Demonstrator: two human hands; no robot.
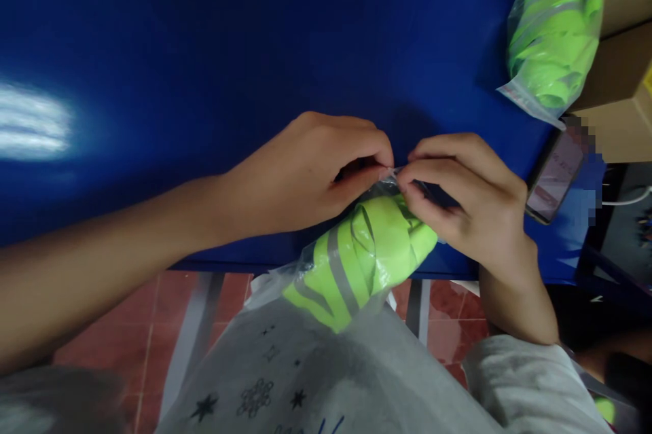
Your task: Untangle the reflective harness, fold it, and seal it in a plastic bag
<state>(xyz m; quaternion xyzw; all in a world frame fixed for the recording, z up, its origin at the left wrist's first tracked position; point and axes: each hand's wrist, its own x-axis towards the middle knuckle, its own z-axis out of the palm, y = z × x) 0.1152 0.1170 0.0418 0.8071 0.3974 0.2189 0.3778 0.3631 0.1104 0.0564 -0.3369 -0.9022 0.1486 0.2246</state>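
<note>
A clear plastic bag (390,183) holds folded neon-yellow reflective material (351,261) with grey stripes. It lies over the table's near edge, against the person's grey shirt. My left hand (326,166) pinches the bag's upper edge between thumb and forefinger. Close beside it, my right hand (466,196) grips the same edge with thumb and fingertips. The fingertips of both hands almost meet there. Whether the bag's mouth is sealed I cannot make out.
Another clear bag of neon-yellow striped material (555,37) rests at the back right, against cardboard boxes (619,98). A phone (555,172) lies on the blue table (229,33) at the right. Red floor tiles (117,332) show below the near edge.
</note>
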